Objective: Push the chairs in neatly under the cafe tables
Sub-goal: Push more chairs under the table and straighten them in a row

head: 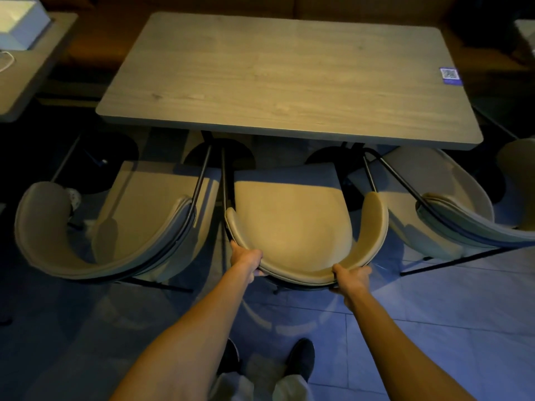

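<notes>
While both hands, left hand (246, 260) and right hand (351, 280), have fingers curled tight on the middle chair's (292, 224) curved back, its seat sits just short of the counter's (289, 82) near edge, straight ahead.

Beige chair (292, 227), grey woodgrain table (278, 73), blue sticker (450, 75).

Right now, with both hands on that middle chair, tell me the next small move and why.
Probably ease the tan curved-back middle chair straight forward. The left hand and right hand grip its backrest, yet the whole seat sits clear of the grey wood-grain table, with the neighbouring beige chairs close on both sides.
</notes>
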Action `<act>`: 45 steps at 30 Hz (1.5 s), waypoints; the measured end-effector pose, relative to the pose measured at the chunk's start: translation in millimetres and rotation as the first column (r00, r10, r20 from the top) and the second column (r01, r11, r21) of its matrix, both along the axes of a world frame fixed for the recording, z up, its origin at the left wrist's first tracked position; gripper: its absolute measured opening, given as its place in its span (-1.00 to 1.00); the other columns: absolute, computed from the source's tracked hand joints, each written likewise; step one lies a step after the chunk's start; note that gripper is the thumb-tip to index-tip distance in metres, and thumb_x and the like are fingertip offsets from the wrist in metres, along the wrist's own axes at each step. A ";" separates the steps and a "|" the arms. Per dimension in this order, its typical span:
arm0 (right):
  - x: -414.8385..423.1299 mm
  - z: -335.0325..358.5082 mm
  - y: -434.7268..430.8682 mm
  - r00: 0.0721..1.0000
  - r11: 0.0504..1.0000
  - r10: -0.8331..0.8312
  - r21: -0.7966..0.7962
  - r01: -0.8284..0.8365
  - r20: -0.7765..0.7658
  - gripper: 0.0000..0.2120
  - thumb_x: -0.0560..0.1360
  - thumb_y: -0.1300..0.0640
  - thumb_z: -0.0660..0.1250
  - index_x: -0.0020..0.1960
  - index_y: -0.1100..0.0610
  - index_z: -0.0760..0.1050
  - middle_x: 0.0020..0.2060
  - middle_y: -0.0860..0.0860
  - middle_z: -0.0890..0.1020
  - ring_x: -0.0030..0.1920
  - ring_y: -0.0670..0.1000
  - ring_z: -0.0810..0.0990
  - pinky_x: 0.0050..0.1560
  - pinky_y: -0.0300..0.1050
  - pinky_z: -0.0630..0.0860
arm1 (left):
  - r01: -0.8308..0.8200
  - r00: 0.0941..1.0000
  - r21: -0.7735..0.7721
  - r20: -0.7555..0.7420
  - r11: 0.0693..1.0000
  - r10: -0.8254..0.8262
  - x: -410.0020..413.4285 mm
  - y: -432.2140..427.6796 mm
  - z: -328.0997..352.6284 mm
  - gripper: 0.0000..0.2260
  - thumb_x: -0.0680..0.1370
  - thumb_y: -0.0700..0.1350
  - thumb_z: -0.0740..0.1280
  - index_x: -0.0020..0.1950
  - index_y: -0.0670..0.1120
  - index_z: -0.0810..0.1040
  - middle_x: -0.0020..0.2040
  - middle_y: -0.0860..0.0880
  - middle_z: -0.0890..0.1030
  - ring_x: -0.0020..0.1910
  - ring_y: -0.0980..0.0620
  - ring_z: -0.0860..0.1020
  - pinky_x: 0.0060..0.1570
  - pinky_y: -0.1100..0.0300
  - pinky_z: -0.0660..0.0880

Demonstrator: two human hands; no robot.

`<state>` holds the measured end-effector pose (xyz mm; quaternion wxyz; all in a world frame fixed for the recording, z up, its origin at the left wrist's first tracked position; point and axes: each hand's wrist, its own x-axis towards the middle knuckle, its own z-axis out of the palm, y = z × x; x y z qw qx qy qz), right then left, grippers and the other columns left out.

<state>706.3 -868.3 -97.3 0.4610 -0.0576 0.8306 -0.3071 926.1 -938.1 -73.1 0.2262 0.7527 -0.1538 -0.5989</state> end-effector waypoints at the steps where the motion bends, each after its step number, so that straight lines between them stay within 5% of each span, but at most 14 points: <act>1: 1.0 -0.4 2.6 1.000 1.000 -0.002 -0.005 0.002 -0.002 -0.53 0.51 0.26 0.44 0.20 0.11 0.18 0.27 0.28 0.47 0.19 0.36 0.57 -0.05 0.33 0.67 | 0.006 1.000 -0.005 0.006 1.000 -0.006 0.8 1.3 0.2 -0.27 0.54 -0.42 0.30 0.59 0.07 0.14 0.34 -0.18 0.45 0.04 -0.18 0.51 -0.12 -0.21 0.65; 8: 14.3 1.5 24.1 0.997 0.996 -0.078 -0.039 0.079 0.026 -0.48 0.52 0.28 0.43 0.35 0.20 0.20 0.20 0.22 0.45 0.21 0.31 0.54 0.02 0.34 0.65 | 0.114 0.992 -0.016 0.049 0.993 -0.113 8.3 7.2 2.9 -0.32 0.53 -0.38 0.34 0.55 0.03 0.18 0.35 -0.17 0.48 0.05 -0.15 0.54 -0.51 0.05 0.57; 21: 39.8 0.9 39.9 0.994 0.994 -0.107 -0.029 0.107 0.016 -0.46 0.56 0.25 0.39 0.41 0.22 0.17 0.13 0.16 0.41 0.10 0.20 0.50 0.06 0.33 0.64 | 0.212 0.977 0.020 0.011 0.977 -0.213 28.5 7.9 -1.8 -0.27 0.58 -0.39 0.28 0.60 0.01 -0.02 0.43 -0.18 0.34 0.09 -0.18 0.46 -0.14 -0.12 0.62; 34: 74.6 -8.9 53.1 0.995 0.995 -0.095 -0.024 0.096 0.028 -0.42 0.58 0.22 0.37 0.45 0.23 0.11 0.18 0.19 0.44 0.14 0.22 0.51 0.12 0.35 0.62 | 0.273 0.962 0.056 -0.029 0.960 -0.272 66.2 6.3 -5.8 -0.22 0.58 -0.38 0.26 0.60 0.04 -0.14 0.45 -0.22 0.34 0.14 -0.25 0.54 -0.12 -0.16 0.65; 41: 41.8 -58.5 66.7 0.997 0.997 -0.076 -0.014 0.076 0.011 -0.24 0.27 0.00 0.49 0.37 0.22 0.30 0.21 0.24 0.57 0.13 0.28 0.62 -0.10 0.36 0.68 | 0.343 0.938 0.026 -0.055 0.939 -0.341 53.6 7.8 -2.8 -0.19 0.59 -0.36 0.24 0.62 0.07 -0.21 0.51 -0.20 0.28 0.30 -0.28 0.50 -0.06 -0.13 0.65; 45: 38.9 -37.2 66.2 0.998 0.997 -0.062 -0.048 0.063 0.021 -0.47 0.49 0.20 0.44 0.37 0.28 0.32 0.19 0.26 0.56 0.12 0.32 0.62 -0.32 0.24 0.69 | 0.320 0.946 0.025 -0.062 0.947 -0.318 48.6 14.7 -7.3 -0.20 0.61 -0.34 0.23 0.62 0.06 -0.23 0.51 -0.18 0.28 0.30 -0.25 0.50 -0.05 -0.10 0.65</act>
